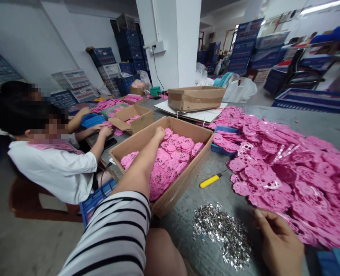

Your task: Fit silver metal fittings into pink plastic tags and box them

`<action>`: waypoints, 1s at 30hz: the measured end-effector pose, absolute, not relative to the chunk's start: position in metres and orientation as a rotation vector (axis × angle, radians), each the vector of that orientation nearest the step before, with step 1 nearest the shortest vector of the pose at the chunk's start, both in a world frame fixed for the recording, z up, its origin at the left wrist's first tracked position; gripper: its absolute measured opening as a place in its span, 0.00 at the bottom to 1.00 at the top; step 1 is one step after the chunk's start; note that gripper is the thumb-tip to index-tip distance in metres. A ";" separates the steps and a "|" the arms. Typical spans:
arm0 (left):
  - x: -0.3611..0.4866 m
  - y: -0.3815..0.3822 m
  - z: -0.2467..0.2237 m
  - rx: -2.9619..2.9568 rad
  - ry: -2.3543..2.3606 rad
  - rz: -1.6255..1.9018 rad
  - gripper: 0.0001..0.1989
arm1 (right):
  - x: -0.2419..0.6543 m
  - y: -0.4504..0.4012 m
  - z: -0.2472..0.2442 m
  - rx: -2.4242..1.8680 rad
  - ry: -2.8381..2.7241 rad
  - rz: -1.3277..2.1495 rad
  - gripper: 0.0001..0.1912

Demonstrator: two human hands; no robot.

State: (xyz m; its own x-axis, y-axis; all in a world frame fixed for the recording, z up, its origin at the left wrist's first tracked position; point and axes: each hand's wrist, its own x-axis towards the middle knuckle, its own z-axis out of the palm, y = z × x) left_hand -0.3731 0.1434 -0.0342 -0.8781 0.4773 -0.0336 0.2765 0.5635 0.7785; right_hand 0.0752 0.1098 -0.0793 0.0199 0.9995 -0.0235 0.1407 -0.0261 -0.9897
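- Grey worktop (194, 174) fills much of the head view, with a white pillar (170, 50) and stacked blue crates (244, 44) behind it.
- Inside the long cardboard box (184, 186), ahead of the striped sleeve (115, 230), lie flat, lacy pink pieces (165, 170), some with shiny bits on them.
- The left hand (159, 135) is at the far end of that box, just beside the pink pieces; its fingers are too hidden to tell whether they hold anything.
- The right hand (283, 243) is low over the worktop, fingers bent and thumb drawn in close to them; whether something is pinched there, I cannot tell.
- Just left of the right hand is a scatter of small silvery parts (221, 234).
- Beyond the right hand, a big loose pile of pink pieces (273, 172) spreads to the right.
- Between the two hands lies a yellow-handled tool (210, 181), its thin shaft towards the pile.
- A blue tray (223, 150) with more pink pieces is to the right of the left hand.
- Left of the left hand, a seated person in a white top (55, 168) reaches towards a blue container (92, 120).
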 end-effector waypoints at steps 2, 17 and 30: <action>-0.374 0.146 -0.034 0.704 2.611 1.090 0.19 | 0.076 0.110 -0.081 -1.355 -1.266 1.149 0.28; -0.362 0.130 -0.009 1.092 2.666 0.576 0.17 | 0.073 0.107 -0.075 -1.329 -1.273 1.186 0.26; -0.353 0.118 -0.008 0.971 2.546 0.550 0.18 | 0.071 0.106 -0.075 -1.259 -1.311 1.194 0.20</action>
